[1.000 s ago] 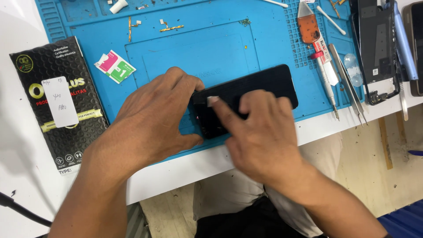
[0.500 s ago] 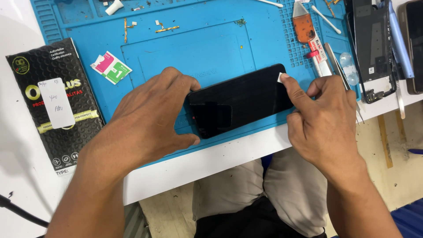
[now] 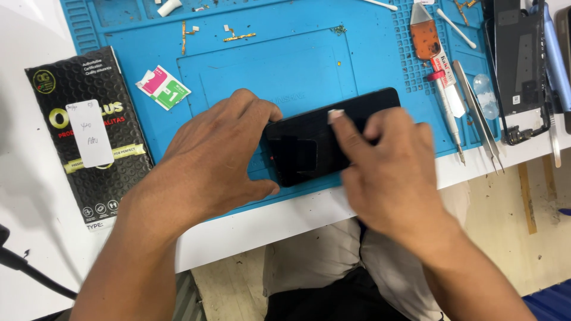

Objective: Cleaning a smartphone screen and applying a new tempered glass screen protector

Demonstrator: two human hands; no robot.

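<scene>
Both hands sit on a flat black glass-fronted smartphone [image 3: 333, 137] lying screen-up on the blue silicone repair mat [image 3: 250, 71], near the mat's 6 o'clock edge. Left hand [image 3: 214, 160] cups the phone's 9 o'clock end, thumb under the near edge, fingers over the far corner, clamping it, likely so it can't slide. Right hand [image 3: 392, 172] is half-open, not gripping: index fingertip presses flat on the screen around its middle, other fingers loosely curled, motion-blurred. Phone lies tilted, its 3 o'clock end farther up the mat.

At 9 o'clock of the left hand, a black textured cardboard box with white label [image 3: 89, 137] lies on the white tabletop [image 3: 35, 196]. At 11 o'clock, a small pink-and-green wipe sachet [image 3: 163, 87] lies on the mat. At 2 o'clock of the right hand: orange-smeared plastic scraper [image 3: 425, 35], steel tweezers [image 3: 479, 113], and a disassembled dark phone frame [image 3: 520, 65], parked within reach but off the work zone.
</scene>
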